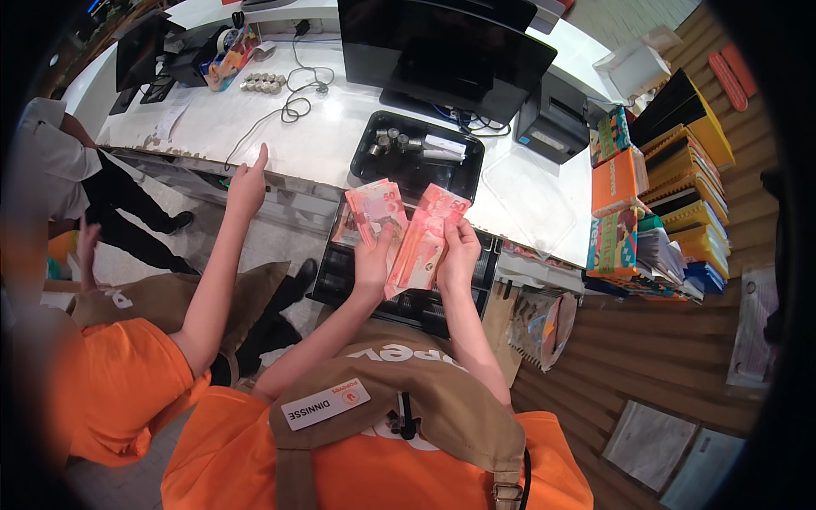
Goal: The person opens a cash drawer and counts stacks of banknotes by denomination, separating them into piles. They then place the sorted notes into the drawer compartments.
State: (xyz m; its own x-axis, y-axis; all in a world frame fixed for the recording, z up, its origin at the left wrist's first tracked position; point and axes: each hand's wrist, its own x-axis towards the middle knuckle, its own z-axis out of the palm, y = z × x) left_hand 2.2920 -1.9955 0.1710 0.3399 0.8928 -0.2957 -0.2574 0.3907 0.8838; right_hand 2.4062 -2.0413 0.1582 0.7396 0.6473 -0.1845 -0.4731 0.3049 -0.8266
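A fanned bundle of red banknotes [376, 203] is gripped in my left hand [373, 261]. My right hand [460, 252] pinches the edge of a second group of red notes [421, 248], which slants down towards my left wrist. The two groups sit side by side, close together. Beneath my hands is a pulled-out black cash drawer [336, 271] with compartments, partly hidden by my forearms; more notes [345, 226] lie at its back left. Just beyond, a black plastic tray [364, 167] on the counter holds several coin rolls [390, 140] and white paper-like pieces [444, 148].
A monitor [440, 51] and a receipt printer [553, 118] stand behind the tray. Folders and boxes [615, 182] line the right. A loose cable [296, 108] and more coin rolls [262, 83] lie left. A co-worker's raised hand [247, 185] points across the counter; another person stands beyond.
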